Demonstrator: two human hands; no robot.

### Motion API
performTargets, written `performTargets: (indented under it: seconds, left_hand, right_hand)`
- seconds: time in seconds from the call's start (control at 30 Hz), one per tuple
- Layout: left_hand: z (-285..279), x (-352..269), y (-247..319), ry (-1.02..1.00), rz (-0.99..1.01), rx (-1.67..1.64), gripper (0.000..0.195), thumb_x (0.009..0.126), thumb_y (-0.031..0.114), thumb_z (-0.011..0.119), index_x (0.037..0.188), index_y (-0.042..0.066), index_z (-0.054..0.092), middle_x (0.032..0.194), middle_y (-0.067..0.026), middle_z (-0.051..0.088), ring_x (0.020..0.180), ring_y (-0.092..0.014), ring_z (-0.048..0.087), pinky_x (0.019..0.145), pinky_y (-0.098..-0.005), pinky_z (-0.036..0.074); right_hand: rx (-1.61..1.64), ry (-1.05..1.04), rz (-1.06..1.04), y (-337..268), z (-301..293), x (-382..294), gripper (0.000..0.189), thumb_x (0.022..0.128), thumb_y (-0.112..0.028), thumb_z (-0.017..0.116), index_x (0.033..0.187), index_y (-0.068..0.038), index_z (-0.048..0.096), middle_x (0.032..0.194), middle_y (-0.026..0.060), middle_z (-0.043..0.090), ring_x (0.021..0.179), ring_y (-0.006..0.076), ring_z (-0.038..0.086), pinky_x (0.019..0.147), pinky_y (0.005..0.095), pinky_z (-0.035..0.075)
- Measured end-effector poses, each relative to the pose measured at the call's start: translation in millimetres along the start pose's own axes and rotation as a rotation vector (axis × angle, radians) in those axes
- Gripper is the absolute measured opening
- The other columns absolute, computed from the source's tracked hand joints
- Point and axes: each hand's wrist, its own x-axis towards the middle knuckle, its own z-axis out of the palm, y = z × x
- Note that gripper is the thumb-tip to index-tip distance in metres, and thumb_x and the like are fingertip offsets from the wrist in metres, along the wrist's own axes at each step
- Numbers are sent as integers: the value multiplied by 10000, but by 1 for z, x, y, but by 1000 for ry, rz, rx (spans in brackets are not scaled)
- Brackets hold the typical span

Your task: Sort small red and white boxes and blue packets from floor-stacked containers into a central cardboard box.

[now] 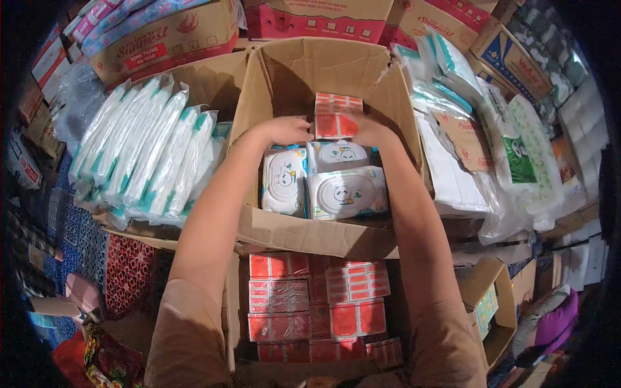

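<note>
In the head view, an open cardboard box (320, 237) stands before me with both my hands inside. It holds several white-and-blue packs of wet wipes (347, 193) with rounded lids and a printed bunny; one pack (285, 182) lies along the left side. Behind them stands a shrink-wrapped block of small red-and-white boxes (335, 114). My right hand (369, 130), slightly blurred, has its fingers on the right side of this block. My left hand (286, 131) is at its left, fingers bent down behind the wipes; what its fingertips touch is hidden.
Nearer me, another carton holds several red-and-white packs (279, 296). Plastic-wrapped white-and-teal packs (140, 150) fill a box at left. More wrapped packs (446, 72) and a plastic bag (526, 160) are at right. Printed cartons (170, 43) line the back. A small open carton (502, 310) sits lower right.
</note>
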Motion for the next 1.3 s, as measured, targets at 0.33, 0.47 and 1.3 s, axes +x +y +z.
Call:
performTargets:
  seconds: [0.33, 0.47, 1.3]
  left_hand:
    - [2, 6, -10, -51, -36, -119, 482, 846, 343, 571, 1237, 64, 539, 1257, -169, 526, 1120, -259, 523, 919, -340, 412]
    - [5, 9, -11, -35, -36, -160, 511, 837, 340, 590, 1262, 66, 517, 1364, -164, 429, 1143, -264, 507, 919, -337, 411]
    - [-7, -10, -25, -7, -183, -861, 509, 861, 417, 593, 1229, 75, 509, 1115, -73, 603, 990, -171, 569, 792, -313, 451]
  right_hand:
    - [-49, 159, 40, -7, 12, -3, 484, 634, -45, 716, 1103, -128, 635, 1076, 154, 618, 1034, 305, 581, 887, 367, 471]
    - [79, 294, 273, -3, 17, -1, 227, 712, -62, 636, 938, -86, 653, 1001, 198, 622, 973, 337, 600, 797, 414, 494]
    - [291, 112, -49, -111, -49, -73, 414, 903, -400, 466, 1095, -71, 630, 1048, 146, 634, 930, 267, 611, 848, 341, 463]
